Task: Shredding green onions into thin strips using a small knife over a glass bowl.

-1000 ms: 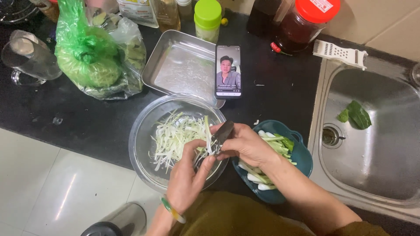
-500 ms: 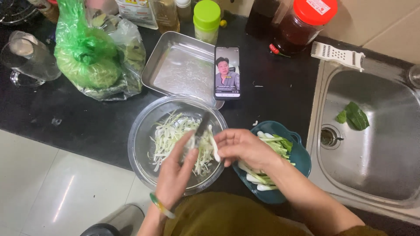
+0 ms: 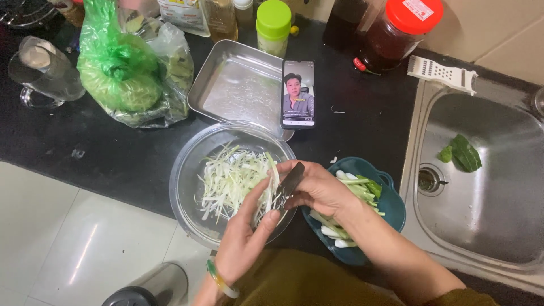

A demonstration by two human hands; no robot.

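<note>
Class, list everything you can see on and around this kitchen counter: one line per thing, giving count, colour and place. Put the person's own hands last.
Clear glass bowl of shredded pale-green strips: one, counter front.
Dark teal dish of spring onions: one, right of the bowl.
Metal tray: one, silver, behind the bowl.
Phone: one, black, on the tray's edge.
Green plastic bag: one, counter left.
Green-lidded jar: one, back.
Red-lidded jar: one, back right.
White grater: one, by the sink.
Steel sink: one, right, green leaves inside.
Left hand: pinching strips over the bowl.
Right hand: gripping a dark knife blade.
</note>
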